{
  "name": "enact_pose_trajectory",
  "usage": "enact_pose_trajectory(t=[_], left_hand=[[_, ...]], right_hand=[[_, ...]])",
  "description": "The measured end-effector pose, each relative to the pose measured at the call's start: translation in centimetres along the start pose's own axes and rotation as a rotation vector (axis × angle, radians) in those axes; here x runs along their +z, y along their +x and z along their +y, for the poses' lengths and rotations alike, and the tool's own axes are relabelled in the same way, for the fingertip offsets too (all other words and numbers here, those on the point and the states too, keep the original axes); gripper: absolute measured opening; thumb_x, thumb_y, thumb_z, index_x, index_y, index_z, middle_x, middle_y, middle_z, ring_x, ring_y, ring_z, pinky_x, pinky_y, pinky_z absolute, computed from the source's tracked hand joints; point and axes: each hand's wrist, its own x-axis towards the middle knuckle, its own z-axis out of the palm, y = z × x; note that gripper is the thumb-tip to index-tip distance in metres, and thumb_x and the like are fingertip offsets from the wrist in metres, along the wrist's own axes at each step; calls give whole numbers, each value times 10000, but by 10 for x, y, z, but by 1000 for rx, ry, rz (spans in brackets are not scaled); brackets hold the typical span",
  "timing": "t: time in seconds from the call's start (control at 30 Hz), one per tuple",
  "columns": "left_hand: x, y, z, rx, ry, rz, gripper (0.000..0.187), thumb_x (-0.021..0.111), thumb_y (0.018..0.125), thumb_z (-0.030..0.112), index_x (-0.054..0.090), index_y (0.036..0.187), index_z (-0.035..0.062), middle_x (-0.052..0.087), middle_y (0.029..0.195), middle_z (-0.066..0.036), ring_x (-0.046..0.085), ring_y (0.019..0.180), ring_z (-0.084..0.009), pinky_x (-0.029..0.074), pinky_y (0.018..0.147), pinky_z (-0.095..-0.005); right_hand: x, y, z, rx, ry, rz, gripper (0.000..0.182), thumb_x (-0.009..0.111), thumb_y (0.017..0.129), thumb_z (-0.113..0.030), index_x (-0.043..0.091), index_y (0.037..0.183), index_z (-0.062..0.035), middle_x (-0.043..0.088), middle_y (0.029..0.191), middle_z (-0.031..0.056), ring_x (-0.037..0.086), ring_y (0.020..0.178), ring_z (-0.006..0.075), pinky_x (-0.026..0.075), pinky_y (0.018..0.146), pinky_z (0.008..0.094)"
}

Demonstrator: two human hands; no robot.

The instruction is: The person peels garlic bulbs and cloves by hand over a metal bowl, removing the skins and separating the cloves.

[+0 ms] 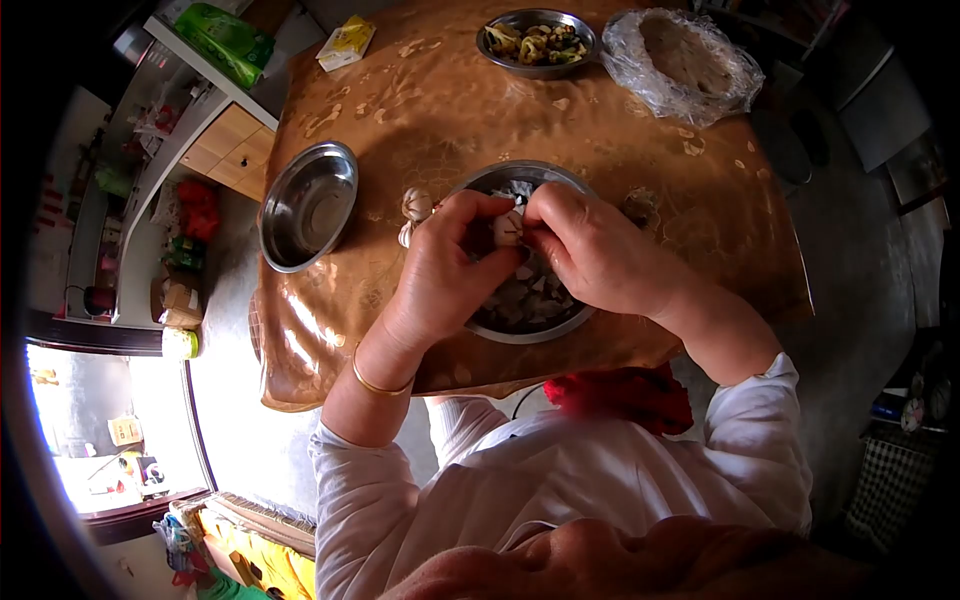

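Observation:
Over a metal bowl (585, 322) near the table's front edge, my left hand (450, 262) pinches a garlic bulb (508, 229) between thumb and fingers. From the other side my right hand (590, 245) grips the same bulb with bent fingers. Pale scraps (530, 300) lie in the bowl beneath; some are hidden by my hands. More garlic bulbs (416, 204) rest on the table just left of my left hand. A small dark pile (639, 206) is right of the bowl, too unclear to name.
On the brown-covered table (400, 110) are an empty metal bowl (310, 207) at left, a bowl of food (537, 45) at the back, a plastic-wrapped round item (685, 65) at back right, and a yellow-white packet (346, 43) at back left.

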Motion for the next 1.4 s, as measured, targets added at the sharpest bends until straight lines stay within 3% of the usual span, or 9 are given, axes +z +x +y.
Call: enact_pose_trajectory(t=[0.13,0.33,0.63,0.73,1.03,1.4], left_hand=[[-1,1,0,-21,-124,-33,407,675,797,-62,543,1180,-33,638,1025,-72,611,931,-124,522,802,-263],[2,-1,-2,4,20,30,378,686,773,-47,575,1134,-37,641,1006,-86,610,915,-113,520,778,-264],[9,-4,-3,86,249,89,354,692,742,-14,605,1085,-8,638,985,-147,646,884,-227,524,760,-298],[7,-4,0,99,252,77,359,678,756,-28,599,1106,-17,645,1008,-138,643,923,-200,526,780,-293],[1,0,7,-36,-148,-42,415,630,816,-86,545,1217,-23,646,1094,-75,616,1008,-145,496,894,-273],[-11,-1,15,-52,-386,-118,440,602,831,-114,544,1255,-14,640,1121,-73,607,1021,-125,504,901,-259]], right_hand=[[-2,1,-1,-8,6,-2,152,555,884,19,428,966,5,602,939,232,619,885,432,500,691,469],[3,-2,-1,-38,-110,29,161,562,855,16,437,956,8,600,889,225,623,815,422,504,671,464],[9,-4,4,-27,-182,40,200,600,815,-1,441,934,13,594,822,231,623,768,409,502,642,455],[8,-2,4,-50,-166,83,198,599,814,3,442,934,13,594,819,228,617,760,412,494,637,462],[4,1,2,32,-60,133,151,565,849,25,442,937,12,572,796,238,602,756,434,477,631,474],[0,1,9,59,-120,109,168,582,833,21,438,920,29,574,790,242,617,750,425,490,630,469]])
